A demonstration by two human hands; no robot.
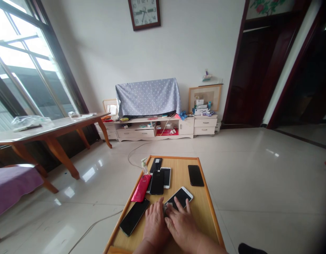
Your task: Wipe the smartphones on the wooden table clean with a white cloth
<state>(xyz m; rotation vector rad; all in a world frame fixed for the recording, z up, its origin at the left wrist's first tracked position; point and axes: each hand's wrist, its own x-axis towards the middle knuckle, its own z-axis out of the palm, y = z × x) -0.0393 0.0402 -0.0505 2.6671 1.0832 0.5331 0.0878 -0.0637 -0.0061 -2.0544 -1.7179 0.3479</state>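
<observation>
A white-framed smartphone (181, 196) with a dark screen lies slanted on the wooden table, its near end hidden beneath my hands. My left hand (155, 220) grips that near end, fingers close together. Thumb and index of my right hand (182, 219) pinch a small greyish cloth (167, 206) at the phone's lower edge. The other right fingers spread over the screen. Left of my hands lies a large black phone (134, 217). Beyond it are a red phone (142, 188), a black phone (157, 182) on top of a white one (167, 176), and another dark phone (155, 164).
A clear pump bottle (144, 166) stands at the table's (176, 161) left edge; a dark phone (195, 175) lies near the right edge. Cables cross the tiled floor. A dining table (62, 125) is left, and a cloth-covered television (148, 97) on a white cabinet (136, 133) is ahead.
</observation>
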